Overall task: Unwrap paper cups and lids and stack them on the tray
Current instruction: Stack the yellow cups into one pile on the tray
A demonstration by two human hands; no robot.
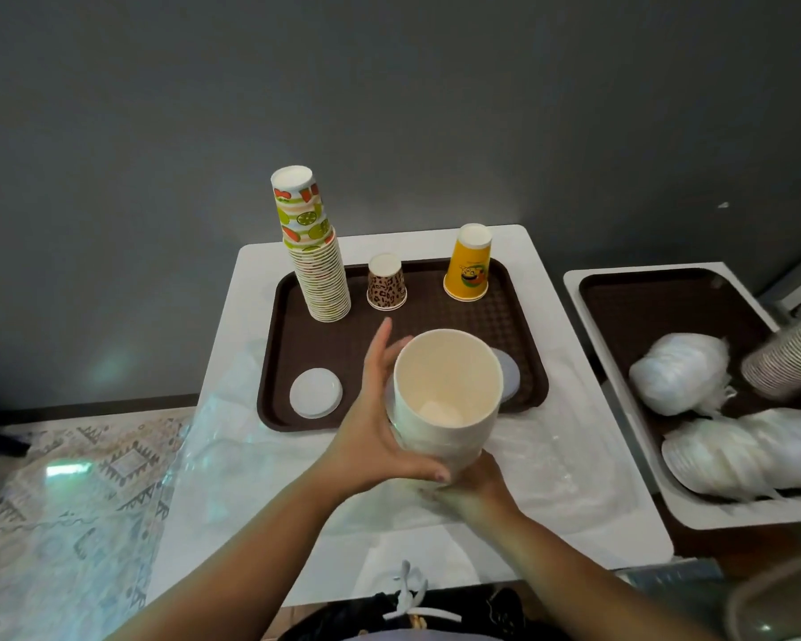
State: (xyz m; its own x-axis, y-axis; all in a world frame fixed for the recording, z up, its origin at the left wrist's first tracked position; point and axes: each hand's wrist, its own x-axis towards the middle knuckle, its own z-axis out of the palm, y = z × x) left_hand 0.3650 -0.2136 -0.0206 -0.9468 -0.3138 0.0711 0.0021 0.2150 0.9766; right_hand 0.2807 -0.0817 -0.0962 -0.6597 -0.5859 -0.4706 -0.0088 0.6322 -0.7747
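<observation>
Both hands share the grip on a stack of plain white paper cups [445, 400] at centre frame: the left hand [380, 432] wraps the stack's left side, thumb curled across the near wall and fingers reaching up behind the rim, while the right hand [475, 490] cups it from below, its fingers mostly hidden under the cups. The stack is held mouth-up and tipped toward the camera, so its long axis runs from the hands up and slightly away; the inside of the top cup shows down to its base. It hangs above the near edge of the brown tray [435, 316], which lies just beyond the hands on the white tabletop [260, 279]. On the tray's far side stand, mouths down, a tall stack of fruit-print cups [317, 266], a leopard-print cup [386, 284] and a yellow cup [469, 266]; a white lid [315, 393] lies at its near left, and a grey lid [509, 372] peeks out behind the held stack. Crumpled clear wrapping [551, 460] is spread on the tabletop under and around the hands. To judge by the others, the stack wants turning mouth-down and setting in the open middle of the tray, straight ahead. At right, a second tray [667, 307] holds wrapped bundles [680, 372].
</observation>
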